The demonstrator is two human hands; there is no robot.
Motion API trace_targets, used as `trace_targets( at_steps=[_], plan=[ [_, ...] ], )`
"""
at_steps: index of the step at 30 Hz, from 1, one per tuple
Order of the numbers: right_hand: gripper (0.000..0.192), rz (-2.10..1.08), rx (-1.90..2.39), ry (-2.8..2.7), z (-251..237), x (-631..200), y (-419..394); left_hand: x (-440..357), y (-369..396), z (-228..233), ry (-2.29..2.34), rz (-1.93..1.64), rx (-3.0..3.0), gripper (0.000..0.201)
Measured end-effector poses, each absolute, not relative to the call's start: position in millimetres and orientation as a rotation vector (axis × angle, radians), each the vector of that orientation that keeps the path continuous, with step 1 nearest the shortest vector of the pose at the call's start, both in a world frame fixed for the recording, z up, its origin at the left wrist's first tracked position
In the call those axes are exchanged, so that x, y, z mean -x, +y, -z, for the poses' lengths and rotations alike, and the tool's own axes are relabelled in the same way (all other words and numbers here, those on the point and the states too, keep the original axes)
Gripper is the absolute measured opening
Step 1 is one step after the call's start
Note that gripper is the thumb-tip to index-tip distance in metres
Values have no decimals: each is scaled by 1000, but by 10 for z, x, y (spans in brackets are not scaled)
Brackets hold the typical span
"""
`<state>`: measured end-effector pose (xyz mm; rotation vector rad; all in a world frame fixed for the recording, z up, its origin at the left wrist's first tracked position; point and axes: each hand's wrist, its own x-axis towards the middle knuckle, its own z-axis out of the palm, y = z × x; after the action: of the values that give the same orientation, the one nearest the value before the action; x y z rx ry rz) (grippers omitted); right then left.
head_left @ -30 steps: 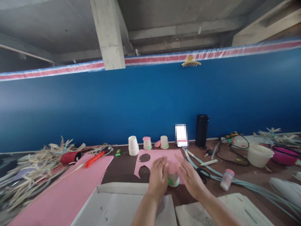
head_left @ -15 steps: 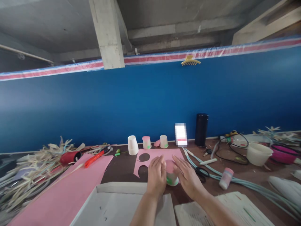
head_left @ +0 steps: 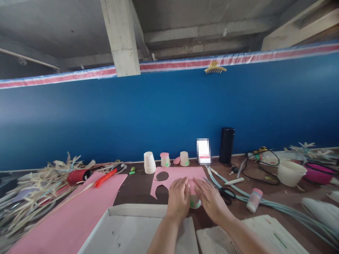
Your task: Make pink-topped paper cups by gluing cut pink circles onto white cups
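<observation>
An upside-down paper cup point(head_left: 195, 204) with green marks stands in front of me, a pink paper disc point(head_left: 192, 188) on its top. My left hand point(head_left: 178, 197) presses its closed fingers against the left side of the disc and cup. From the right, my right hand point(head_left: 212, 200) does the same, so the cup sits between both hands. Part of the disc's edge is hidden by my fingers. Behind lies a pink sheet point(head_left: 174, 173) with round cut-outs. Farther back are a disc-topped cup point(head_left: 165, 162), a plain cup point(head_left: 184, 159) and a loose pink disc point(head_left: 176, 161).
Stacked white cups point(head_left: 149, 165) stand at the back. Black scissors point(head_left: 228, 194) and a pink-and-white bottle point(head_left: 254, 200) lie right of my hands, beside pale cords point(head_left: 280, 209). A white box tray point(head_left: 132, 234) is in front; a dark flask point(head_left: 227, 146) stands against the blue partition.
Both hands have moved closer together round the top of the cup. The cup and its disc have shifted slightly to the right.
</observation>
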<state>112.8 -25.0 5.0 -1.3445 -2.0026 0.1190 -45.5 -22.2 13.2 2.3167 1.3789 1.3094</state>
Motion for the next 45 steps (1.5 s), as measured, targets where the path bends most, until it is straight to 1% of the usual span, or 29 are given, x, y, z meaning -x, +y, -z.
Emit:
trace_targets(
  at_steps=[14, 29, 35, 45],
  plan=[
    [45, -86, 1362, -1981, -14, -1103, -250, 448, -225, -130, 1356, -1319, -2266, 40],
    [43, -114, 1183, -1912, -77, -1139, -218, 456, -221, -144, 1354, -1391, -2245, 39],
    [40, -124, 1234, -1931, -66, -1112, -141, 440, -206, -155, 1349, -1356, -2271, 38],
    [40, -78, 1271, -1960, -76, -1110, -165, 442, -192, -131, 1362, -1374, -2341, 36]
  ],
)
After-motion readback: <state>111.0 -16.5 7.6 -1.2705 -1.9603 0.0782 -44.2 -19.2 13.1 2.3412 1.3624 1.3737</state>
